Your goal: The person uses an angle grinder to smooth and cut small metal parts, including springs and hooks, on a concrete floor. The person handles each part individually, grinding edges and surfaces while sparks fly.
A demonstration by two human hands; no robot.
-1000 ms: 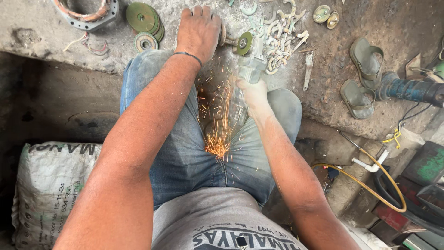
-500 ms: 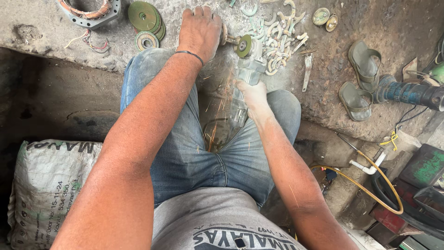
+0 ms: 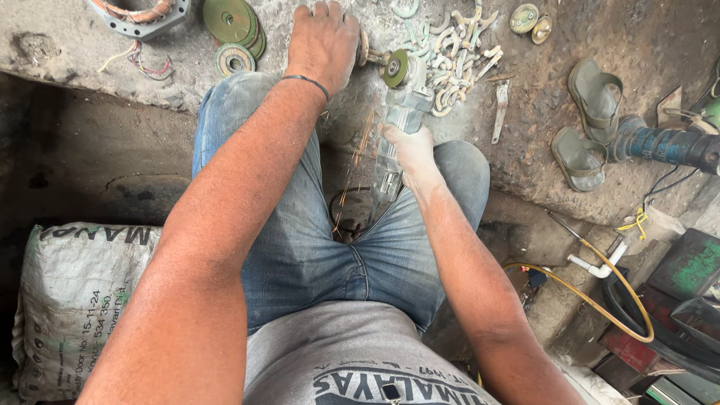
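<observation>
Head view shows sparks now fewer than before, as the right hand (image 3: pixel 411 148) grips the grey grinder (image 3: pixel 397 131) and the left hand (image 3: pixel 324 41) presses a small metal piece (image 3: pixel 365 49).

Grinder (image 3: pixel 396 142): dull grey metal body, dusty; disc (image 3: pixel 394 68) matt green, abrasive look. Far slab (image 3: pixel 637 45): rough concrete, stained, gritty. Hooks (image 3: pixel 457 52) far right of disc: pale metal, powdery finish. Spare discs (image 3: pixel 232 22) far left: matt green. Jeans (image 3: pixel 300 240): faded blue denim. Sack (image 3: pixel 75 292) near left: woven plastic, dirty white. Sandals (image 3: pixel 592 112): worn matt rubber. Hose (image 3: pixel 600 300): glossy yellow.
</observation>
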